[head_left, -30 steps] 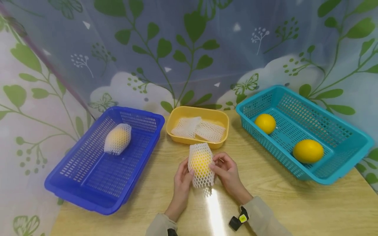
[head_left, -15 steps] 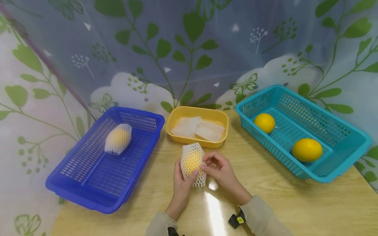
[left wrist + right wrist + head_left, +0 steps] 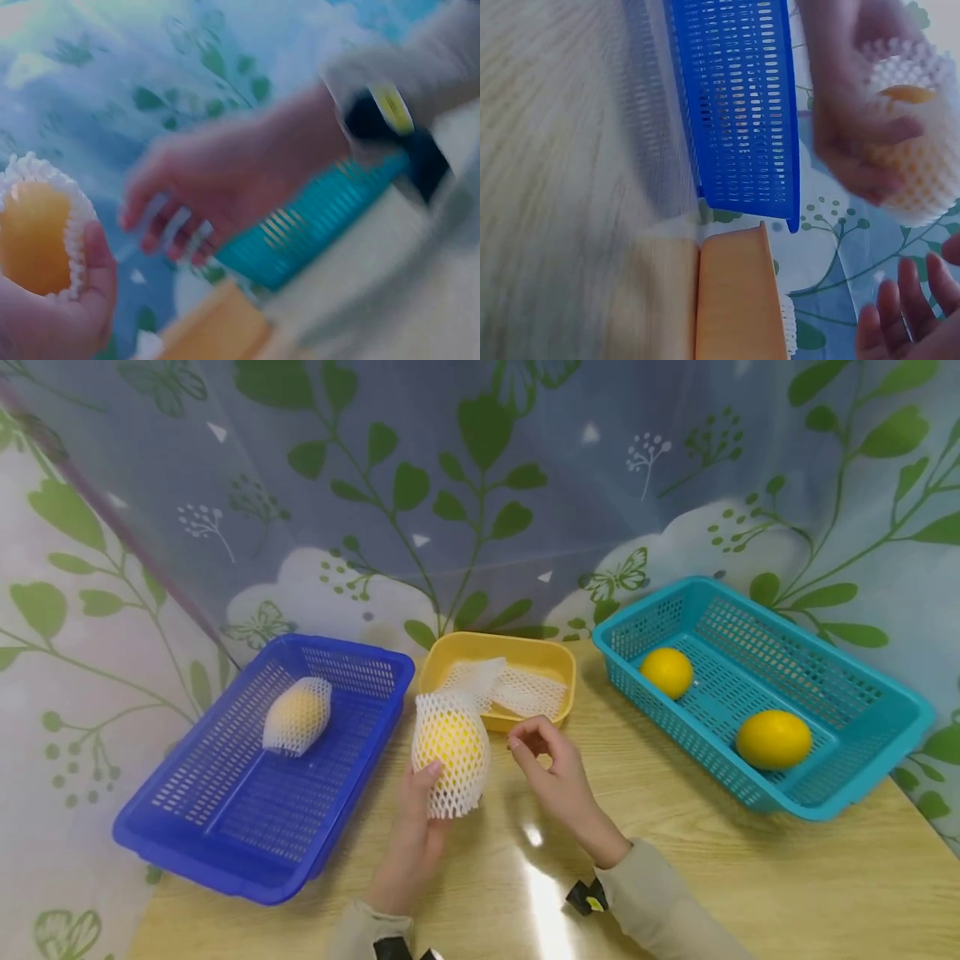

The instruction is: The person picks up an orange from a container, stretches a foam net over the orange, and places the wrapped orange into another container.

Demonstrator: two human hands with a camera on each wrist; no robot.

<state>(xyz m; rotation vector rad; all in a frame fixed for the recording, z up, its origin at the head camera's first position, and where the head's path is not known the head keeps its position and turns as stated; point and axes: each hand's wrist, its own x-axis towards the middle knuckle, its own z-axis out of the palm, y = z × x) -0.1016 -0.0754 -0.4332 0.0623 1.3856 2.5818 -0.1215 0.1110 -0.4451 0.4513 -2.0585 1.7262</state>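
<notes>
A yellow fruit (image 3: pixel 450 743), rounded, shows through the diamond-shaped holes of a white foam net (image 3: pixel 456 800) that extends past it at both ends; it is gripped in the left hand (image 3: pixel 414 810) above the wooden table (image 3: pixel 810 893), just right of the blue basket (image 3: pixel 292 814). The right hand (image 3: pixel 558 772) is apart from it, its fingers loosely bent and holding nothing visible. In the head view most of the left fingers are hidden behind the fruit, which also covers a near corner of the yellow tray (image 3: pixel 517 650). The left wrist view cuts off the fruit at its edge; both wrist views are blurred. Counted: four fruits, comprising the held one, one netted fruit (image 3: pixel 297 716) in the blue basket and two bare fruits (image 3: pixel 773 739) in the teal basket (image 3: pixel 870 760); two baskets; one tray, containing apparently two flat nets (image 3: pixel 531 692), whose overlap makes the count uncertain.
</notes>
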